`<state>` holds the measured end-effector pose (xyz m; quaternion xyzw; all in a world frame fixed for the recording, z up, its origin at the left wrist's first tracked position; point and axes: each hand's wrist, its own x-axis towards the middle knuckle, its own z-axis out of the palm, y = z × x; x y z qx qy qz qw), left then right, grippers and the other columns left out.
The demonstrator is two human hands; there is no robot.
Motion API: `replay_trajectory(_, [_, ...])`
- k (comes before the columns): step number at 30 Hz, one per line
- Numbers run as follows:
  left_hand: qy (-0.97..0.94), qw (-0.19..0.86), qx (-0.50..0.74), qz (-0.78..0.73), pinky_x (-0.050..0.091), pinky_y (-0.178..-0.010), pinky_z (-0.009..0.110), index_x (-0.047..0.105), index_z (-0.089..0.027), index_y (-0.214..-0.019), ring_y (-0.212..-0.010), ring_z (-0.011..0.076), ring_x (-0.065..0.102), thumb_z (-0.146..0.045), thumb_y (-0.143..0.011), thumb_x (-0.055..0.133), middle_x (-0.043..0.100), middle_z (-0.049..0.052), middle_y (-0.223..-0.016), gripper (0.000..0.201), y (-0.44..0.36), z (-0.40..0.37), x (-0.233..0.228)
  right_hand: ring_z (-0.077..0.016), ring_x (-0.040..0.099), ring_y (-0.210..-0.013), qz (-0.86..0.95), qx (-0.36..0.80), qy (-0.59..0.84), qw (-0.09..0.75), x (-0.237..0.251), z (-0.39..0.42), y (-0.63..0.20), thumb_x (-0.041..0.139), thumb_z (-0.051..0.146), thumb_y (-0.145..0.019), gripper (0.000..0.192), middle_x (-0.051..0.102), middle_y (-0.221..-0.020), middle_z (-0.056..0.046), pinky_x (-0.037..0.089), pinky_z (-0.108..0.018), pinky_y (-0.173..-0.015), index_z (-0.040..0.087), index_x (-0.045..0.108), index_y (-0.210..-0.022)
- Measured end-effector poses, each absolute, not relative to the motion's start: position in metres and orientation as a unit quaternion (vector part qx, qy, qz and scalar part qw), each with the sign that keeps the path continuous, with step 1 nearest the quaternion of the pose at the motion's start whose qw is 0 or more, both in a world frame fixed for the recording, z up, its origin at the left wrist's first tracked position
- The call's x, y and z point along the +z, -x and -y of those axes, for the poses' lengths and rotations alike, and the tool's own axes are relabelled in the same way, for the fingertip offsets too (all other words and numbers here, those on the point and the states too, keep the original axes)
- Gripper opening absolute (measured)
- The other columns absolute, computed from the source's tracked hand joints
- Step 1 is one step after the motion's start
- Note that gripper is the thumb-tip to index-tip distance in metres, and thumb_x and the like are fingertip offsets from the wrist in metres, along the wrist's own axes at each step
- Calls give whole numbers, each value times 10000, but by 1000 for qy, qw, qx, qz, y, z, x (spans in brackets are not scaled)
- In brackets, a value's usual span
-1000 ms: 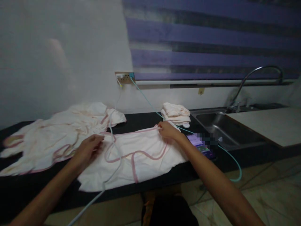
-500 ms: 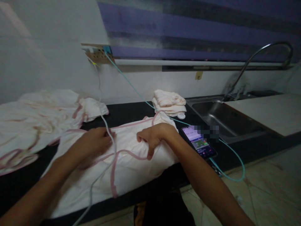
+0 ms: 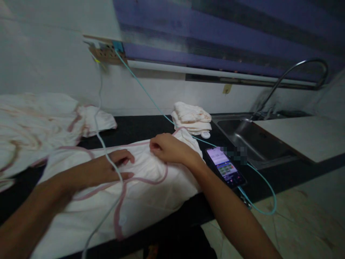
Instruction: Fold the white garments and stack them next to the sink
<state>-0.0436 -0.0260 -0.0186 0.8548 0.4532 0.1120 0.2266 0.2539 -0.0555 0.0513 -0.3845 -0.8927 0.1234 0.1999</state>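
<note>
A white baby garment with pink trim (image 3: 151, 194) lies spread on the black countertop in front of me. Over its left half my left hand (image 3: 115, 167) rests with thumb and fingers parted, nothing between them. My right hand (image 3: 168, 147) sits on the upper right of the cloth, its fingers curled inward. Whether fabric is caught in those fingers is hidden. A grey-white cable (image 3: 104, 145) passes over my left hand and drops across the garment.
A heap of similar clothes (image 3: 35, 126) lies at left. Folded clothes (image 3: 192, 117) are stacked at the back, near a phone (image 3: 226, 167) on a teal cable (image 3: 272, 190). On the right are a steel sink (image 3: 253, 140), a faucet (image 3: 285, 73) and a pale board (image 3: 299, 135).
My left hand's fingers have spread apart on the cloth. My right hand has shifted left and up, its fingers now curled, thumb no longer stretched out. The view has tilted slightly.
</note>
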Motion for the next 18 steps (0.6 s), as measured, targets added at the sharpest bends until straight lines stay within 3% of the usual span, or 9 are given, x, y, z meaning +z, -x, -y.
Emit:
replay_trajectory(4, [-885, 239, 59, -396, 398, -1180, 318, 606, -228, -1319, -1321, 231, 545, -490, -752, 830, 607, 69, -1409, 664, 57, 29, -15, -185, 608, -958, 848, 121, 421, 298, 36, 51, -246, 472, 16, -938, 244, 685, -1022, -91, 433, -279, -888, 136, 675, -1002])
replay_trajectory(8, [-898, 248, 23, -363, 315, -1275, 346, 514, -291, -1487, -1468, 224, 464, -505, -746, 845, 510, 62, -1576, 840, 71, 31, -9, -189, 595, -1079, 847, 129, 403, 322, 24, 47, -242, 430, -106, -775, 438, 653, -1096, -84, 434, -302, -996, 157, 660, -1040])
replay_trajectory(12, [-887, 289, 42, -359, 342, -1270, 363, 550, -330, -1481, -1453, 219, 500, -370, -768, 795, 559, 24, -1552, 756, 76, 31, -4, -212, 567, -1084, 856, 122, 414, 284, 17, 45, -243, 482, -115, -660, 491, 621, -1134, -78, 437, -336, -1000, 173, 663, -1015])
replay_trajectory(15, [-865, 315, 80, -382, 405, -1223, 344, 662, -303, -1344, -1354, 211, 584, -323, -760, 734, 649, 9, -1437, 590, 68, 31, 0, -221, 554, -1090, 859, 117, 418, 271, 13, 46, -244, 514, -104, -702, 432, 611, -1157, -93, 445, -353, -1008, 167, 670, -999])
replay_trajectory(18, [-842, 319, 114, -419, 522, -1090, 362, 727, -257, -1189, -1181, 221, 674, -401, -800, 696, 731, 38, -1272, 416, 58, 30, 1, -230, 536, -1157, 859, 110, 416, 278, 10, 48, -244, 554, -68, -771, 360, 593, -1216, -110, 443, -365, -1048, 167, 669, -1019])
